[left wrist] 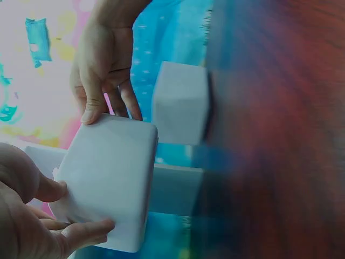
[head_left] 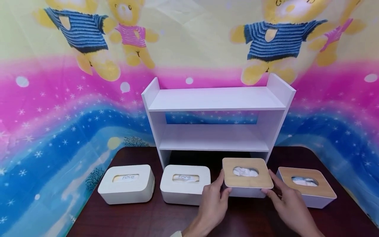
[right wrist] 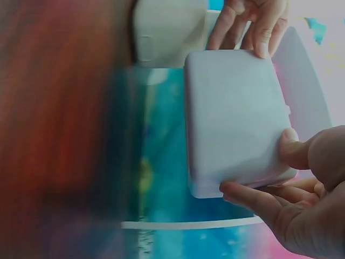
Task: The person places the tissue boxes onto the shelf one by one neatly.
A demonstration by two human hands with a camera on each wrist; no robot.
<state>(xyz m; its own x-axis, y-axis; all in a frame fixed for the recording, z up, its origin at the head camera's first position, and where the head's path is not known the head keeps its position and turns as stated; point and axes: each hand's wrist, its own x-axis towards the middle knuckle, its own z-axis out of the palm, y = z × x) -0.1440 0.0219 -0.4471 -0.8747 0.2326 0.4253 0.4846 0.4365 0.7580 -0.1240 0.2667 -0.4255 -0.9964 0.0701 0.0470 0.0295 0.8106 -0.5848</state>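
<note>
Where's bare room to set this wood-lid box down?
Both boards of the white shelf are bare. So is the dark table in front of the boxes. The box row is crowded: the held wood-lid box sits tight between its neighbours.

I see two all-white tissue boxes (head_left: 127, 184) on my left and two white boxes with pale wooden lids (head_left: 247, 176) on my right. The table (head_left: 165, 220) is dark reddish-brown, the shelf (head_left: 217, 98) plain white. The backdrop (head_left: 59, 98) shows yellow bears in striped shirts over pink and blue starry bands.
</note>
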